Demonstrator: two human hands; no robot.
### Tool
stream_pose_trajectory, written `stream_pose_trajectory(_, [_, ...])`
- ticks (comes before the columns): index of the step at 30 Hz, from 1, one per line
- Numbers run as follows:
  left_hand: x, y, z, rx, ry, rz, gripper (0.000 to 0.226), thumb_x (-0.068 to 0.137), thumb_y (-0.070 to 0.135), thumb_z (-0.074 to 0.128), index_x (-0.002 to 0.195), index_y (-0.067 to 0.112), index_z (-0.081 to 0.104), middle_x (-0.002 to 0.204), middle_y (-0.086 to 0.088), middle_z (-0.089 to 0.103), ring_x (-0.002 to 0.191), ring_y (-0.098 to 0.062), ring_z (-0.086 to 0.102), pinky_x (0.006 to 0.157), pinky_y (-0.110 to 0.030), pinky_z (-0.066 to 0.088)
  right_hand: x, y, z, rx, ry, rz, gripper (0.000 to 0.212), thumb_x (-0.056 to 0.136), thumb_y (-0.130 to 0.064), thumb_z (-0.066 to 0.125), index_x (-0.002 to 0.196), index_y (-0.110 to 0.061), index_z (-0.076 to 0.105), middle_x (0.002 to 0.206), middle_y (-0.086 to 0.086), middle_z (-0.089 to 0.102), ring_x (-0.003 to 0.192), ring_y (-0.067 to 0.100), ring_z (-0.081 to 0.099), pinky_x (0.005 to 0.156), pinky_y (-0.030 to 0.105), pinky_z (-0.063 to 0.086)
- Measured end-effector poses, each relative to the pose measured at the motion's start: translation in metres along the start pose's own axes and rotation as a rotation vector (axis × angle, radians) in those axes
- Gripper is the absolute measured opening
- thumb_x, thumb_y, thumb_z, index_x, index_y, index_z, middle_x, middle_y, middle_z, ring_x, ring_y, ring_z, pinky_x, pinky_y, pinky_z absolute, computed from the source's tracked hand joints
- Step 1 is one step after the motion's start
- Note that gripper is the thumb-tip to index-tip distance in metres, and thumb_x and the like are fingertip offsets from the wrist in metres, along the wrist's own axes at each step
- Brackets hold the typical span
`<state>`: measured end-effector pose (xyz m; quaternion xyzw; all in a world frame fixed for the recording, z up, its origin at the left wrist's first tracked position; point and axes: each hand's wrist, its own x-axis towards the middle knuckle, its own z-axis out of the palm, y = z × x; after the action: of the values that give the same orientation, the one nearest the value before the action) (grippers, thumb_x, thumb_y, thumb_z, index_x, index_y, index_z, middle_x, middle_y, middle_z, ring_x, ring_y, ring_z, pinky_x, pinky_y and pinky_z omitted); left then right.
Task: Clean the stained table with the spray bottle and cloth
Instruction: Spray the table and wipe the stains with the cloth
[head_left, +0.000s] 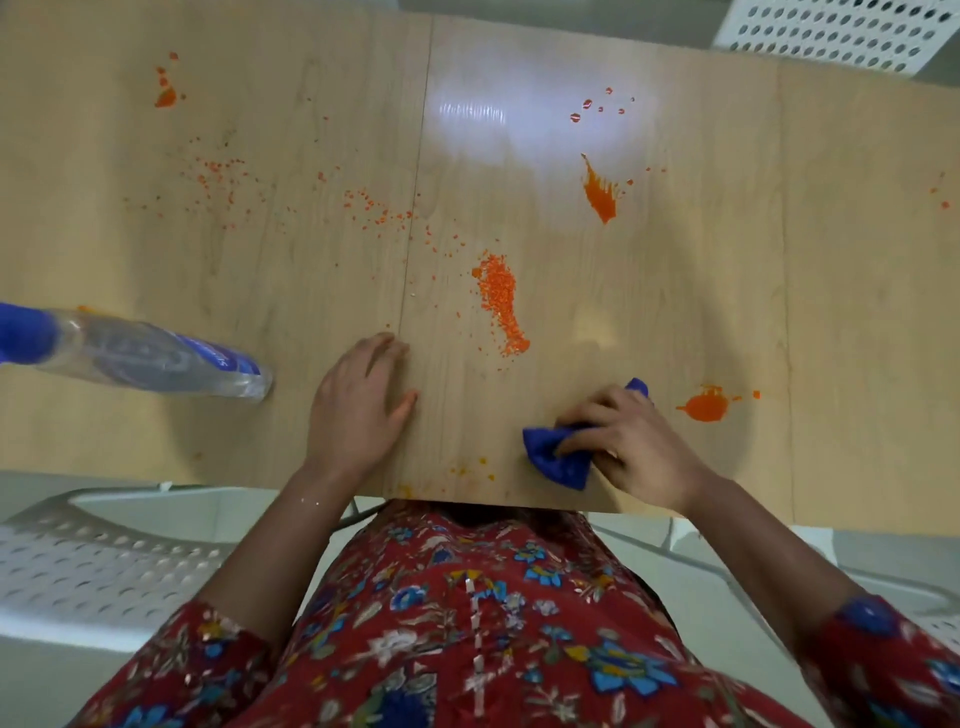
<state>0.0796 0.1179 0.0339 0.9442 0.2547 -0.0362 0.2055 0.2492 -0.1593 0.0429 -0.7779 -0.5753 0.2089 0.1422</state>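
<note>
While orange stains (601, 195) spatter wooden table (701, 291), left grip (358, 410) lies flat, right grip (634, 441) clutches blue cloth (558, 462), white chair (78, 566) beside

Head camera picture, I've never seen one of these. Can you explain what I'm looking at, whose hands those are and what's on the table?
There is no machine here. A person wears a camera on the head, so this single picture looks down past their chest at their own hands. The left hand lies flat on the wooden table. The right hand grips a bunched blue cloth near the table's front edge. Orange stains and crumbs are scattered over the surface. A clear bottle with a blue top sits at the left, no hand on it. White perforated chairs show beside the table.
</note>
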Motion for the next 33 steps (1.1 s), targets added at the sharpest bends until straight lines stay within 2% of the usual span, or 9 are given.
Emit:
stream_pose_trajectory(5, [-0.009,-0.011,-0.005,-0.068,0.071,-0.059,0.045,0.088,0.019,0.063,0.132,0.011,0.055,0.139,-0.007,0.050,0.128,-0.024,0.046,0.105,-0.041,0.040,0.030,-0.021,0.017,-0.071,-0.095,-0.208,0.037,0.077,-0.014,0.062,0.106,-0.035,0.071,0.116,-0.011,0.064,0.100,0.018,0.048,0.085,0.032,0.030])
stream_pose_trajectory(7, [-0.008,-0.013,-0.007,-0.078,0.080,-0.082,0.045,0.088,0.019,0.063,0.132,0.012,0.054,0.139,-0.006,0.049,0.128,-0.024,0.046,0.106,-0.041,0.041,0.063,-0.029,0.025,-0.089,-0.088,-0.234,0.036,0.083,-0.019,0.051,0.112,-0.033,0.069,0.118,-0.007,0.063,0.099,0.020,0.049,0.084,0.034,0.032])
stream_pose_trajectory(9, [-0.007,-0.014,-0.008,-0.084,0.087,-0.093,0.045,0.088,0.019,0.063,0.132,0.012,0.054,0.140,-0.006,0.049,0.127,-0.024,0.046,0.105,-0.042,0.041,0.095,-0.033,0.022,-0.095,0.000,-0.153,0.038,0.086,-0.023,0.045,0.115,-0.030,0.069,0.118,-0.001,0.064,0.094,0.027,0.054,0.078,0.037,0.040])
stream_pose_trajectory(12, [-0.006,-0.014,-0.008,-0.089,0.096,-0.105,0.045,0.088,0.018,0.062,0.132,0.012,0.054,0.140,-0.006,0.048,0.127,-0.024,0.046,0.104,-0.041,0.041,0.122,-0.028,0.005,-0.093,0.077,0.013,0.032,0.090,-0.014,0.056,0.118,-0.025,0.068,0.122,0.004,0.064,0.090,0.032,0.054,0.074,0.042,0.045])
stream_pose_trajectory(18, [-0.015,-0.022,-0.006,-0.092,0.111,-0.163,0.045,0.088,0.022,0.062,0.132,0.017,0.053,0.140,-0.003,0.047,0.128,-0.022,0.045,0.105,-0.039,0.041,0.077,-0.029,0.006,-0.090,-0.157,-0.283,0.035,0.086,-0.011,0.061,0.115,-0.029,0.069,0.121,-0.003,0.064,0.096,0.027,0.054,0.077,0.041,0.044])
stream_pose_trajectory(23, [-0.013,-0.024,-0.004,-0.117,0.136,-0.202,0.047,0.090,0.018,0.060,0.135,0.014,0.050,0.144,-0.004,0.044,0.131,-0.023,0.042,0.106,-0.040,0.040,0.126,-0.033,0.015,-0.096,-0.003,-0.159,0.035,0.086,-0.011,0.061,0.117,-0.026,0.068,0.120,0.002,0.064,0.096,0.030,0.055,0.076,0.040,0.040])
stream_pose_trajectory(26, [-0.005,-0.022,-0.005,-0.143,0.156,-0.223,0.051,0.092,0.018,0.058,0.140,0.011,0.044,0.147,-0.006,0.040,0.133,-0.024,0.039,0.109,-0.037,0.034,0.188,-0.042,0.007,-0.117,0.054,-0.048,0.036,0.093,-0.015,0.051,0.125,-0.028,0.063,0.129,0.002,0.059,0.102,0.032,0.050,0.080,0.039,0.035])
stream_pose_trajectory(30, [0.008,-0.024,-0.009,-0.134,0.144,-0.262,0.058,0.093,0.026,0.057,0.145,0.010,0.037,0.151,-0.006,0.035,0.136,-0.023,0.035,0.110,-0.035,0.032,0.237,-0.046,-0.019,-0.160,0.056,0.057,0.040,0.097,-0.015,0.043,0.130,-0.031,0.058,0.137,-0.003,0.052,0.108,0.028,0.046,0.080,0.033,0.028])
stream_pose_trajectory(33, [0.016,-0.028,-0.009,-0.136,0.134,-0.285,0.061,0.093,0.032,0.056,0.146,0.009,0.036,0.152,-0.006,0.034,0.137,-0.024,0.033,0.111,-0.036,0.031,0.222,-0.042,-0.026,-0.175,-0.094,-0.033,0.044,0.089,-0.010,0.046,0.125,-0.030,0.061,0.131,-0.004,0.057,0.105,0.027,0.046,0.078,0.030,0.029])
